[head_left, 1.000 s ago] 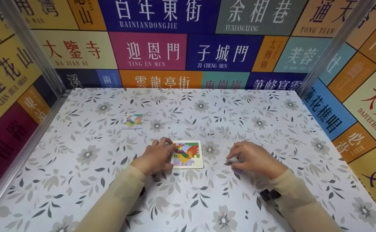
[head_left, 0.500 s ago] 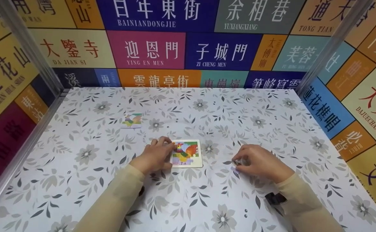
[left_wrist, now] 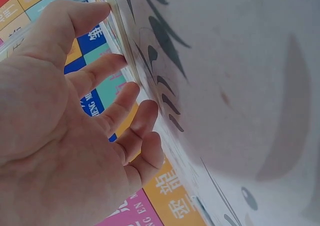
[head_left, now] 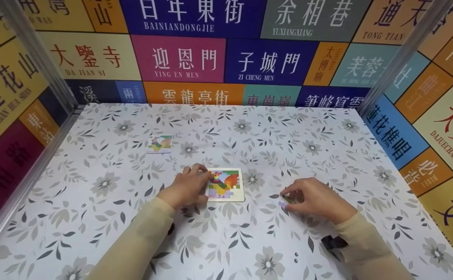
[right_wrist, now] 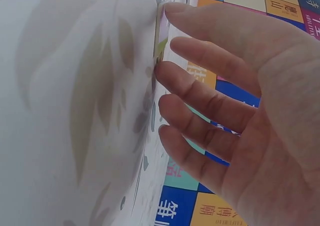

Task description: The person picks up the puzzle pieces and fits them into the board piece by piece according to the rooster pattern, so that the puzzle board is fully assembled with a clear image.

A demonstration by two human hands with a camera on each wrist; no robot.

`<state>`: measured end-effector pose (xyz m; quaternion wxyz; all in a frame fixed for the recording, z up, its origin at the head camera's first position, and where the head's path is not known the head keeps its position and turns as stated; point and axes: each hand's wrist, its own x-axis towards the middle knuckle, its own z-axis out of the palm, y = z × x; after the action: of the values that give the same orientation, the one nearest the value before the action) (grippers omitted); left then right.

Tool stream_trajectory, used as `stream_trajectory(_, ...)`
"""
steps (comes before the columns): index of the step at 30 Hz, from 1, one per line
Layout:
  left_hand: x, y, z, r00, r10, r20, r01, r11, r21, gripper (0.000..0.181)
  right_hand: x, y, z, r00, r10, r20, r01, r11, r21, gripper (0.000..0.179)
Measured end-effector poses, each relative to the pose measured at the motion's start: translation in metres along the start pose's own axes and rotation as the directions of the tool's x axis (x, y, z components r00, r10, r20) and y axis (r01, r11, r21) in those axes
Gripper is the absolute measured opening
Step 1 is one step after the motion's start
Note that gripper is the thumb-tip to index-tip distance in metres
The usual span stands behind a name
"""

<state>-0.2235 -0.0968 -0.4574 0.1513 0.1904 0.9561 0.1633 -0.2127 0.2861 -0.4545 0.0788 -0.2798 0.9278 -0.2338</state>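
Observation:
A small jigsaw puzzle tray (head_left: 225, 196) with a white rim lies on the table in the head view. Its picture is a colourful rooster, with a pale bare patch at the lower right. My left hand (head_left: 187, 186) rests its thumb and fingertips along the tray's left edge; the left wrist view shows the fingers (left_wrist: 112, 108) loosely bent there. To the right of the tray, my right hand (head_left: 314, 198) holds a lavender and green puzzle piece (head_left: 283, 202) between thumb and fingertips, low at the table. In the right wrist view the piece (right_wrist: 161, 36) is seen edge-on, partly hidden.
A small rooster picture card (head_left: 159, 144) lies farther back on the left. The table (head_left: 250, 241) has a white cloth with grey flowers and leaves. Behind and at the sides stand panels (head_left: 187, 60) with coloured name signs.
My right hand has shifted slightly right and toward me, and more of the puzzle piece shows between its fingers. My left hand stays at the tray's edge.

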Motion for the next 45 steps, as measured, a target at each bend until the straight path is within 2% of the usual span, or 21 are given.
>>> stream_trajectory(4,-0.001,0.000,0.000,1.000,0.013,-0.004,-0.013,1.000,-0.003,0.058,-0.001,0.000,-0.001,1.000,0.000,0.002,0.000,1.000,0.004,0.032)
stream_trajectory(10,-0.001,-0.001,0.001,0.999,0.038,-0.037,-0.037,0.999,0.027,0.060,-0.001,0.001,0.001,0.999,-0.032,-0.016,0.031,0.998,-0.056,0.027)
stream_trajectory(20,-0.002,0.002,0.001,0.998,0.033,-0.049,-0.031,0.999,0.026,0.057,0.000,0.000,0.005,0.997,-0.060,-0.055,0.055,0.994,-0.090,0.025)
stream_trajectory(34,-0.001,0.000,0.004,0.997,0.039,-0.062,-0.037,0.999,0.033,0.059,0.005,-0.009,0.011,0.992,-0.058,-0.108,0.043,0.990,-0.137,0.025)
stream_trajectory(41,-0.003,0.000,0.003,0.994,0.073,-0.085,-0.071,0.997,0.030,0.057,0.010,-0.013,0.013,0.982,-0.129,-0.142,0.105,0.982,-0.159,0.022)
stream_trajectory(45,-0.002,0.000,0.002,0.996,0.056,-0.071,-0.053,0.998,0.034,0.058,0.014,-0.016,0.016,0.976,-0.156,-0.149,0.129,0.975,-0.180,0.019)
